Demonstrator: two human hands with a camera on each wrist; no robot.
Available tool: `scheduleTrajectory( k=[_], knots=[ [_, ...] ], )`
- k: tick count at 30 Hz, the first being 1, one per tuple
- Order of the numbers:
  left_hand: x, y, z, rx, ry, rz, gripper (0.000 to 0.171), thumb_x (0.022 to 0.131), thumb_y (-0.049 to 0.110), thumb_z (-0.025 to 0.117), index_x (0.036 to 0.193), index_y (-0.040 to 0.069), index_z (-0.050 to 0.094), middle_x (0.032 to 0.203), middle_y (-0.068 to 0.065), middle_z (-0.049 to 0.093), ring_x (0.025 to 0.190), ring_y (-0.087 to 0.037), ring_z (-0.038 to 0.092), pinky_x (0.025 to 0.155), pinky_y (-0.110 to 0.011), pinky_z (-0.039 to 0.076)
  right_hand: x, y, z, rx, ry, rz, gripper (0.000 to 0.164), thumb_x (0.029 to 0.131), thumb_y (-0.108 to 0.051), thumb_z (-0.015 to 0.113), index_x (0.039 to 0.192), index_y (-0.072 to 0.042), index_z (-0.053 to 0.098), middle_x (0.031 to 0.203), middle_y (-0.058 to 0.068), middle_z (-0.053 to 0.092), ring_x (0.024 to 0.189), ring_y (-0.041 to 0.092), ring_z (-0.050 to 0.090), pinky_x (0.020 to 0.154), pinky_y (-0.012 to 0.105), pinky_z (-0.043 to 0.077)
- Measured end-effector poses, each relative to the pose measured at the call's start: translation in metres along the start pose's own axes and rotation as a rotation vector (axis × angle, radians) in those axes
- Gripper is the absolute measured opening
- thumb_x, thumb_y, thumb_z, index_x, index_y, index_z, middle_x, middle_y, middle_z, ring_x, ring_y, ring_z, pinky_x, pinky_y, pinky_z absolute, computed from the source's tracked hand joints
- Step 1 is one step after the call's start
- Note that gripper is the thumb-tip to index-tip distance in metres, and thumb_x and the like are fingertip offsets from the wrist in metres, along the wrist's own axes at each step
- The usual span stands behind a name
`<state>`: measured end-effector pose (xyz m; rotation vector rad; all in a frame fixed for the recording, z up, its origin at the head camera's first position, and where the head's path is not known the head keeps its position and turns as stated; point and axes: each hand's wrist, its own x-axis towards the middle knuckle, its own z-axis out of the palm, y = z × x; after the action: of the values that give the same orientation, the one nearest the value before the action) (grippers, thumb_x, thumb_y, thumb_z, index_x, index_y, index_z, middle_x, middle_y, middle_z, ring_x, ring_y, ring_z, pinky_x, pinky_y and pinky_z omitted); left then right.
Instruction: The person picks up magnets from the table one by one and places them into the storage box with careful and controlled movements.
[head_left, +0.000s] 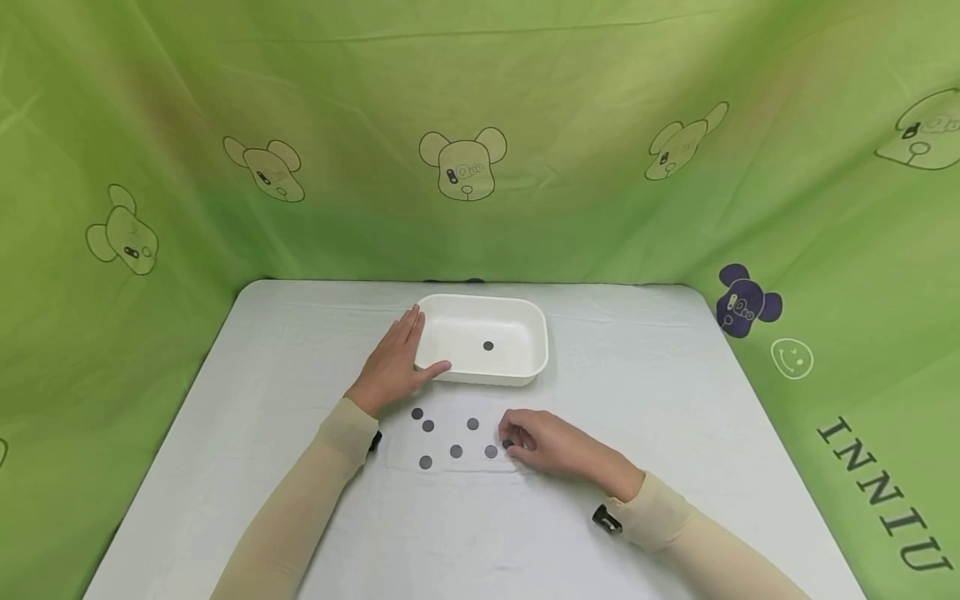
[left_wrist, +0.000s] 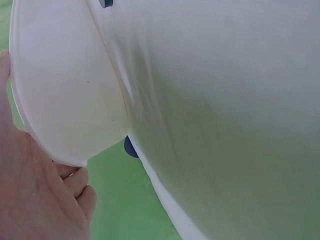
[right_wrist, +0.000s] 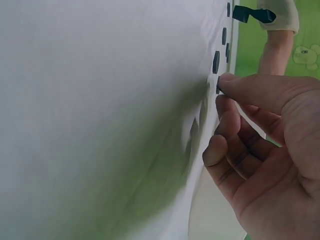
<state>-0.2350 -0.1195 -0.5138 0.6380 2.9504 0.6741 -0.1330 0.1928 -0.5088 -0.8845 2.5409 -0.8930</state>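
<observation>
Currently, the left hand [head_left: 390, 364], thumb spread from straight fingers, touches the white tray's [head_left: 487, 378] left end. Nearer and rightward, the right hand [head_left: 553, 444] pinches a dark disc [head_left: 507, 444] between thumb and finger, just right of six loose discs [head_left: 456, 451].

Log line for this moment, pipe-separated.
left hand: touches white tray | right hand: pinches dark disc | tray: one disc | table: six discs

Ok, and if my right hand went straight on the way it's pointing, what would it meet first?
Your right hand would probably meet the flat grey round disc just left of the dark round disc it touches; the hand's exact height is unclear.
</observation>
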Motion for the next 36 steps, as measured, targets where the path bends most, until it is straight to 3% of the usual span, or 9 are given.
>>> scheduleTrajectory(
  k=[11,36],
  knots=[
    [0.000,0.001,-0.002,-0.006,-0.004,-0.007,0.109,0.102,0.069,0.058,0.171,0.000,0.011,0.181,-0.012,0.004,0.167,-0.026,0.003,0.136,-0.039,0.006,0.005,0.004,-0.010,0.039,0.107,-0.059,0.017,0.094,-0.002,0.079,0.103,-0.014,0.069,0.077,-0.011,0.054,0.073,0.006,0.053,0.066,0.023,0.050],
    [0.001,-0.002,0.001,0.002,-0.005,0.000,0.109,0.102,0.071,0.056,0.171,0.000,0.010,0.181,-0.011,0.003,0.167,-0.027,0.004,0.136,-0.040,0.007,0.016,0.010,-0.025,0.074,0.190,-0.085,0.017,0.096,-0.004,0.079,0.109,-0.012,0.070,0.094,-0.009,0.065,0.083,0.008,0.058,0.072,0.023,0.054]
  ],
)
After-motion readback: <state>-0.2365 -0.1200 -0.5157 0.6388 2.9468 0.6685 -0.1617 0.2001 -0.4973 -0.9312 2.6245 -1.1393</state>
